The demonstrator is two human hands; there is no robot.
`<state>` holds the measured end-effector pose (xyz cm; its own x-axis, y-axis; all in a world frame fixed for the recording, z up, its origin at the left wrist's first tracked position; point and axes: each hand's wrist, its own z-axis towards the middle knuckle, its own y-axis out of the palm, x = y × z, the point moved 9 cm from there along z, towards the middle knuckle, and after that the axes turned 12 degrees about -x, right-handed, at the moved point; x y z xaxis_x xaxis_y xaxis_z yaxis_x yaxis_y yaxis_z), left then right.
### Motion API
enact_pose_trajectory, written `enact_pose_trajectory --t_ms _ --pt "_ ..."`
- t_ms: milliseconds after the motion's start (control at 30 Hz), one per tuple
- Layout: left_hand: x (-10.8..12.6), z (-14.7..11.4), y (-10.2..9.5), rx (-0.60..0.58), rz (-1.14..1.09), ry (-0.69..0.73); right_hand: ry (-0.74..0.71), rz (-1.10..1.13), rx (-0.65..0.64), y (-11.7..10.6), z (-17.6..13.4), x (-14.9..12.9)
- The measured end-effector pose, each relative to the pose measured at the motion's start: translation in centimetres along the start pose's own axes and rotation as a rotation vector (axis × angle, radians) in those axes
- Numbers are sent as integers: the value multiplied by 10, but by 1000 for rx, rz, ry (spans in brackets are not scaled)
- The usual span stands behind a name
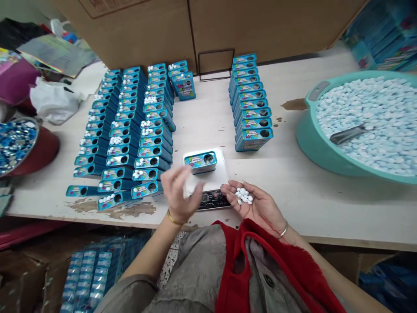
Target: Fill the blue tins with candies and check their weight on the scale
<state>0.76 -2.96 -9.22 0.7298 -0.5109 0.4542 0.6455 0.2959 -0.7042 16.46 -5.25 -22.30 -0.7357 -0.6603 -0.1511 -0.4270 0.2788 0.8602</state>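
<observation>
My right hand [257, 203] is palm up and cupped, holding a small pile of white candies [243, 195] just right of the scale. My left hand [180, 191], blurred by motion, hovers over the scale's left front edge with thumb and fingers apart, and nothing shows in it. A blue candy tin [199, 162] stands upright on the white kitchen scale [221, 171], its round opening uncovered at the top. The scale's dark display panel [215, 199] is partly covered by my left hand's fingers.
Rows of blue tins [127, 113] stand at left, many with candies on top; another row of tins [250, 104] is behind right. A turquoise tub [302, 126] of candies holds a metal scoop [348, 134]. A reddish bowl [42, 145] sits far left. Cardboard boxes [146, 39] line the back.
</observation>
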Motion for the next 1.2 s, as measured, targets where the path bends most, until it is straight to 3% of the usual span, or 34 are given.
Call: enact_pose_trajectory --t_ms 33,100,200,300,433,667,800,933,1067,1133,1200 --pt "19 -2 5 -60 -5 55 0 -2 -5 0 -1 0" --pt "52 -10 34 -301 -64 132 2 -13 -11 -2 -3 0" --pt "74 -24 81 -577 -47 102 9 -36 2 -9 -6 1" --pt "79 -32 111 -705 34 90 -8 -44 29 -18 -11 1" --pt "84 -32 124 -783 67 121 -16 -36 44 -24 -15 3" --pt "80 -29 119 -762 12 118 25 -2 10 -21 -15 8" --pt "73 -23 109 -712 -127 83 17 72 31 -20 -10 7" --pt "59 10 70 -518 -339 21 -76 86 -32 -5 -1 -3" --pt "34 51 24 -294 -219 -1 -84 29 -97 12 3 -4" --pt "23 64 14 -265 -125 -2 -79 27 -90 14 3 -3" --pt "15 70 17 -314 -55 9 -80 35 -70 13 2 -2"
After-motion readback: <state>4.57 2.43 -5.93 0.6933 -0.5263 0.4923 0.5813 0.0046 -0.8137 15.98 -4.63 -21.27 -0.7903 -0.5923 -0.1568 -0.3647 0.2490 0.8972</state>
